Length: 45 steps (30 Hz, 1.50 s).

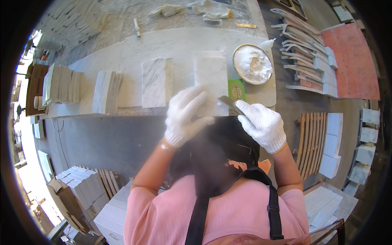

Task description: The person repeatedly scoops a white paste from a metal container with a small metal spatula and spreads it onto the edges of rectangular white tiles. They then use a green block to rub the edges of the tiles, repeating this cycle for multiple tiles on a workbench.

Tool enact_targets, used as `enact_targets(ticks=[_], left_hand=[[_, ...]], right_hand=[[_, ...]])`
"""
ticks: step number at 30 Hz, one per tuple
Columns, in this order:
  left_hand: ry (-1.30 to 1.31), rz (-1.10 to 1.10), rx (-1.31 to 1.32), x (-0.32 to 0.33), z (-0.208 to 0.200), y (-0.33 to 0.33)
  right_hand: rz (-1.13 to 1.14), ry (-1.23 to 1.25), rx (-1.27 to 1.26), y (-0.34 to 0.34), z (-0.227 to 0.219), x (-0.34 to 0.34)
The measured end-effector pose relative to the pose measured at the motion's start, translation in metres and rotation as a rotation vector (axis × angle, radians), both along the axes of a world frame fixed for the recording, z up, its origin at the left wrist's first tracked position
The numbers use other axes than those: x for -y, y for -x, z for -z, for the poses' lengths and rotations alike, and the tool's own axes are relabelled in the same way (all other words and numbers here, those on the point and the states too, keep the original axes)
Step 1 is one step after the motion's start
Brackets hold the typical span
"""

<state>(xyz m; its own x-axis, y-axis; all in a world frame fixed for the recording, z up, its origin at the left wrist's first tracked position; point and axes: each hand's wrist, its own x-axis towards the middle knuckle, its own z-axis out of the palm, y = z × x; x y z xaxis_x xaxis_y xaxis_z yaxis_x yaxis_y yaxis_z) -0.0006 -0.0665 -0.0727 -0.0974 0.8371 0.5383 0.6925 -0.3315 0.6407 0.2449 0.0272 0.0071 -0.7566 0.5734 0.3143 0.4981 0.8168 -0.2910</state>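
Note:
My right hand (pixel 262 125), in a white knit glove, is closed around a putty knife (pixel 230 103) with a flat grey blade. The blade points left, over the near right part of a pale marble tile (pixel 211 71). My left hand (pixel 185 116), gloved too, has its fingers stretched out over the tile's near left side; whether it presses on the tile I cannot tell. A small white dab shows beside the blade. Right of the tile lies a green pad or packet (pixel 236 89). Beyond it stands a round tub of white paste (pixel 255 63).
To the left on the bench stand tile stacks: a grey-veined one (pixel 155 83), a narrow one (pixel 105 92) and a larger one (pixel 61 84). Spare gloves (pixel 210 9), a marker-like stick (pixel 136 27) and a white nozzle (pixel 267 44) lie farther back. A wooden pallet (pixel 311 143) sits at right.

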Motion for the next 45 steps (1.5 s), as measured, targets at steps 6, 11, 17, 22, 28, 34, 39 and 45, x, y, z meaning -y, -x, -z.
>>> enact_targets(ticks=[6,11,17,22,28,34,39,45], left_hand=[[-0.022,-0.018,-0.020,0.001,-0.001,-0.001],[-0.009,-0.027,-0.016,0.001,-0.001,-0.002],[0.036,-0.023,0.011,0.003,0.003,-0.001],[0.037,-0.006,0.029,0.002,0.002,0.000],[-0.031,-0.017,0.001,0.000,0.000,-0.001],[-0.019,-0.011,0.001,0.000,-0.003,-0.001],[-0.011,-0.015,0.005,0.001,0.000,-0.001],[0.086,-0.025,0.009,0.007,0.007,0.000]], right_hand=[[-0.037,0.005,0.085,0.002,-0.001,0.008],[0.002,-0.020,0.129,0.006,0.004,0.006],[0.064,0.069,0.060,0.006,0.002,0.001],[0.073,0.114,-0.012,0.005,-0.005,0.005],[0.078,0.085,0.127,0.005,-0.009,0.011],[0.094,0.079,0.217,0.001,-0.019,0.016],[0.082,0.226,0.058,-0.009,-0.023,0.008],[0.348,0.310,-0.169,-0.034,-0.005,-0.051]])
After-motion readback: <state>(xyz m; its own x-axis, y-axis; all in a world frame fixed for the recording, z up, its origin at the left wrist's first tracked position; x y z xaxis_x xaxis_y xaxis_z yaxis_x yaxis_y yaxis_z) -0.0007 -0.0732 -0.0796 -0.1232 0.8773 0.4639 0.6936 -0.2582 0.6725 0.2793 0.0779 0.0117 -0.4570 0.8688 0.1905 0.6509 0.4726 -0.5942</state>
